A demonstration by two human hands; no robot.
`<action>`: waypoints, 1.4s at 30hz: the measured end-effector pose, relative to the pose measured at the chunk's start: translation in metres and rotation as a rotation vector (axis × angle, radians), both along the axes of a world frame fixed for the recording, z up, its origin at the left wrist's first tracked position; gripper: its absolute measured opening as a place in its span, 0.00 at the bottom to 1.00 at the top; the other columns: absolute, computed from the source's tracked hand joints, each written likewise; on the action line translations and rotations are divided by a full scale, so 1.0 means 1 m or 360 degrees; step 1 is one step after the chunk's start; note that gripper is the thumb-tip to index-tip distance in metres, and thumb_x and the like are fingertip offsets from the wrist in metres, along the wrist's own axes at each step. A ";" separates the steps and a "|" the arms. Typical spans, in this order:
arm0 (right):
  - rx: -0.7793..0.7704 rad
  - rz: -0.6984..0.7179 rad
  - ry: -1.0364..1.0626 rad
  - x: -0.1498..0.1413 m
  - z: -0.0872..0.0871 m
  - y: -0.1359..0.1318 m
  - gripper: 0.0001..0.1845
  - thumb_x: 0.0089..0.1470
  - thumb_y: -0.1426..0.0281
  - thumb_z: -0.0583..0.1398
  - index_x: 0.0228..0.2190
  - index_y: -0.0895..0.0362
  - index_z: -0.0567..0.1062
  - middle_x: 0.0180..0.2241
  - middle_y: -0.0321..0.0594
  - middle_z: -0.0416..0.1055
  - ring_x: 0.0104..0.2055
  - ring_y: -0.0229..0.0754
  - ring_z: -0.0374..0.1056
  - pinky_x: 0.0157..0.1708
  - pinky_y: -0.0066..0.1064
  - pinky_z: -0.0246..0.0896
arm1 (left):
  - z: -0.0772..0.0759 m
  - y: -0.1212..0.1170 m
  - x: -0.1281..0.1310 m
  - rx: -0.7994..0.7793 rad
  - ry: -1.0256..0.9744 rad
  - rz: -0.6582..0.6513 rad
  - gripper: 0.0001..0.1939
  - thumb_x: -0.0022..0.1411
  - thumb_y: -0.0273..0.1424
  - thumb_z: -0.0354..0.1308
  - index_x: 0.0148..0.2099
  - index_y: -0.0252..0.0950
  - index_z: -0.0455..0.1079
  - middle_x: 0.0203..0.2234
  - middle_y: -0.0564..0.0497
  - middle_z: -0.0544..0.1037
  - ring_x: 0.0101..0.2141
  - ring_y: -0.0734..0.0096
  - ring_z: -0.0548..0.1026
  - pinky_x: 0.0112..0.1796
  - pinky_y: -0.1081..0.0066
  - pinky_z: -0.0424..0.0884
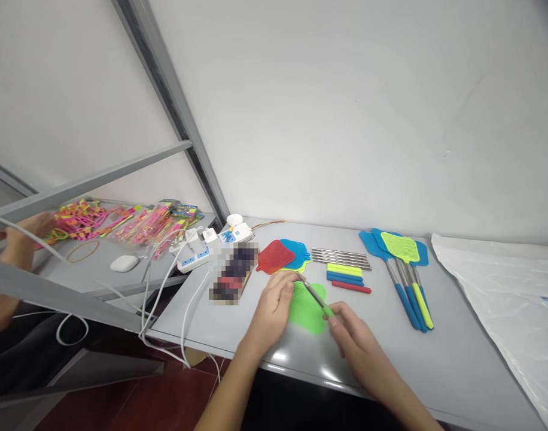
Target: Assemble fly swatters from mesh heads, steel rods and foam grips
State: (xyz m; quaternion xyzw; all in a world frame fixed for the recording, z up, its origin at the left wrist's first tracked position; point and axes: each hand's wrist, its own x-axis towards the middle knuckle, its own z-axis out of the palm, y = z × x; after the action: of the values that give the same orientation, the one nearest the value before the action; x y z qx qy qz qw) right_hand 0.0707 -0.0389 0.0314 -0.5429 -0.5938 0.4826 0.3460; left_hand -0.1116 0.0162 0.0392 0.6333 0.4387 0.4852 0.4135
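Observation:
Between my hands is a metal rod [313, 293] with a green handle grip [328, 312], held at a slant. My left hand [274, 299] is closed on its far end, and my right hand [352, 329] is closed around the green grip. Just beneath the rod, a green mesh fly swatter head [313, 323] lies on the table. Behind my left hand are a red swatter head [274, 256] and blue ones [297, 252], with a yellow edge showing below. To their right lie several bare metal rods [341, 258] above yellow, blue and red handle grips [344, 277].
Assembled fly swatters [404, 281] lie fanned out at right, beside a white plastic sheet [493, 281]. At left stand power strips [193, 258] with loose white cables [184, 317] and a blurred-out object [233, 274]. Beyond the metal frame, another person's hand [32, 230] is near colourful bundles [83, 218].

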 end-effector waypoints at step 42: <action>0.0465 -0.0288 0.0555 0.016 0.004 -0.016 0.26 0.52 0.58 0.62 0.21 0.53 0.50 0.22 0.27 0.53 0.25 0.34 0.59 0.27 0.28 0.56 | -0.005 -0.073 0.054 -0.0461 -0.0771 -0.0616 0.16 0.60 0.39 0.57 0.26 0.33 0.65 0.19 0.55 0.63 0.23 0.75 0.61 0.27 0.72 0.56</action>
State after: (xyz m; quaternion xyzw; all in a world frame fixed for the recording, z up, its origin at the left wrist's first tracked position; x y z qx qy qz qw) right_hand 0.0869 -0.0551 0.0356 -0.4465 -0.5375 0.4451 0.5600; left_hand -0.0577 -0.0566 0.0338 0.5059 0.2638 0.4666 0.6759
